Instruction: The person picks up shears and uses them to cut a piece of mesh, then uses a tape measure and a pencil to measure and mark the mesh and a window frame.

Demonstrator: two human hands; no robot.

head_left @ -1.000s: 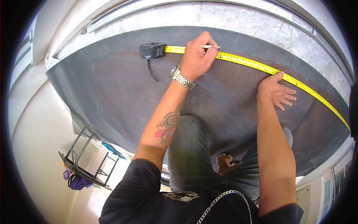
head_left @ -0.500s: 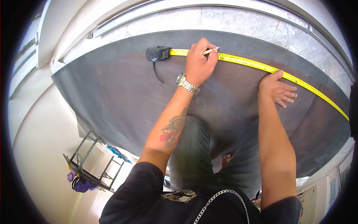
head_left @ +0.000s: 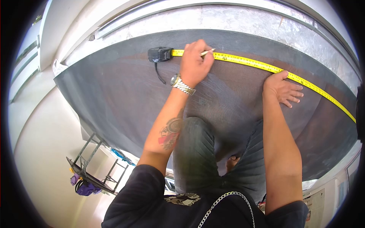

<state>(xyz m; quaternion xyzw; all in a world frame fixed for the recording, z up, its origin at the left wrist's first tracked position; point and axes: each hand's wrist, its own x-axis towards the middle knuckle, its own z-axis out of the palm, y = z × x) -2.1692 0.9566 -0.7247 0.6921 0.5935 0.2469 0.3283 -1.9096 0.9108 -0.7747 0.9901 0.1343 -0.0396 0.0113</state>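
Note:
My left hand (head_left: pixel 196 62), with a metal watch on its wrist, pinches a short pale pencil (head_left: pixel 207 52). The pencil's tip lies at the upper edge of the yellow tape blade (head_left: pixel 247 62). That blade runs out of a black tape measure case (head_left: pixel 159 54) left of my hand and curves toward the far right. A dark strap hangs from the case. My right hand (head_left: pixel 283 88) rests with spread fingers on the dark mesh-like sheet (head_left: pixel 129 95), its thumb on the tape's lower edge. Part of the blade is hidden behind my left hand.
A pale, worn ledge (head_left: pixel 163 24) with a metal rail (head_left: pixel 152 11) runs along the sheet's far edge. My knees (head_left: pixel 197 131) are on the near side. At lower left stands a metal-framed rack (head_left: pixel 85 171) with a purple bag (head_left: pixel 87 189) beside it.
My left hand has slid a little to the left along the tape, with the pencil still in its fingers. The right hand, the case and the blade are nearly where they were.

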